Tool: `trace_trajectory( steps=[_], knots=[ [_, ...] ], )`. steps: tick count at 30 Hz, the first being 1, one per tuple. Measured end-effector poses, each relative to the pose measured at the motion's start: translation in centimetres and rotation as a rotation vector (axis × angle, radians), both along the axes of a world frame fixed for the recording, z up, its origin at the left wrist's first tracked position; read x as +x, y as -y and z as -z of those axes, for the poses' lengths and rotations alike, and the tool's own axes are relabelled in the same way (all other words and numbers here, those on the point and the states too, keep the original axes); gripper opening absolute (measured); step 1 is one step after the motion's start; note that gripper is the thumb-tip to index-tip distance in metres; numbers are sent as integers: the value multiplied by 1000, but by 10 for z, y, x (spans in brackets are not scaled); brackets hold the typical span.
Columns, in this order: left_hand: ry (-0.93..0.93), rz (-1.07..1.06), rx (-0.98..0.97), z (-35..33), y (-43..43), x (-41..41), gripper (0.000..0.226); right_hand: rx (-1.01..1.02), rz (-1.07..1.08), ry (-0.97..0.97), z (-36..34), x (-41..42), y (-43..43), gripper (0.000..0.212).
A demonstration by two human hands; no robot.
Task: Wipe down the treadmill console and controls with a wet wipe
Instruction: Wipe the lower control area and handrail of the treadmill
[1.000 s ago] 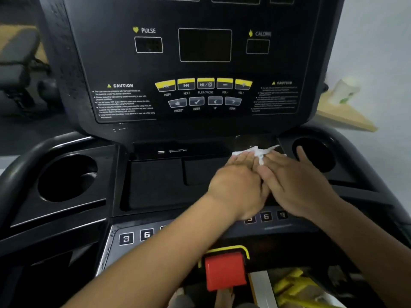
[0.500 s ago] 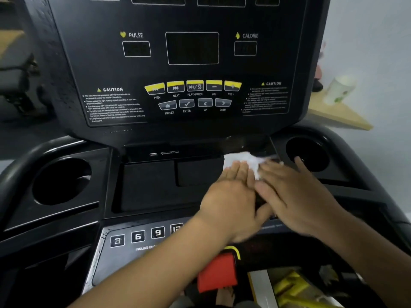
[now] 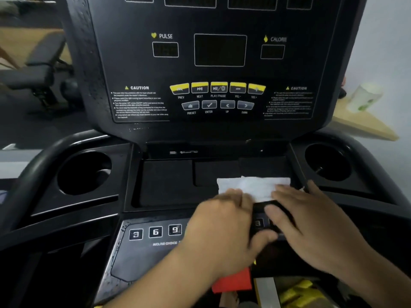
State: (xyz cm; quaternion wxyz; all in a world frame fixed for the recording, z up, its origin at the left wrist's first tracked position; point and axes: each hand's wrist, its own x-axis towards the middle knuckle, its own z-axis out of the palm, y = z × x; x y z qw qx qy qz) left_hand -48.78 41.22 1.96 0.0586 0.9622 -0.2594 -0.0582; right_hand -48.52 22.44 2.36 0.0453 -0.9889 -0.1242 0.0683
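A black treadmill console (image 3: 220, 103) fills the view, with dark displays, yellow media buttons (image 3: 218, 87) and grey keys below them. A white wet wipe (image 3: 253, 185) lies spread flat on the right part of the recessed tray (image 3: 169, 183). My left hand (image 3: 224, 227) presses the wipe's near left edge with its fingertips. My right hand (image 3: 311, 223) presses the near right edge, fingers flat. Numbered incline keys (image 3: 155, 231) show on the lower panel; my hands hide the keys further right.
Round cup holders sit at the left (image 3: 84, 172) and right (image 3: 327, 161) of the tray. A red stop button (image 3: 233, 281) is partly hidden under my left wrist. A white cup (image 3: 364, 96) stands on a wooden shelf (image 3: 367, 125) at the right, a black bench (image 3: 37, 70) at the left.
The wipe was bunched between my fingertips; it is now spread out flat and wider. Both hands have slid back toward me and a little apart.
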Motion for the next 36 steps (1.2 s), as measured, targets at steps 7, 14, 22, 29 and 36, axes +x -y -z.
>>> trace_trajectory(
  steps=[7,14,22,29,36],
  knots=[
    [30,-78,44,4,-22,3,74,119,-111,-48,2,22,-42,84],
    [61,-175,35,19,-64,12,88,109,-142,-54,8,28,-88,83],
    [155,-251,53,27,-109,-16,68,146,-232,-190,-5,5,-125,85],
    [126,-304,95,12,-129,1,67,199,-301,-91,12,46,-167,89],
    [76,-356,106,15,-131,16,99,190,-265,-114,6,48,-146,60]
  ],
)
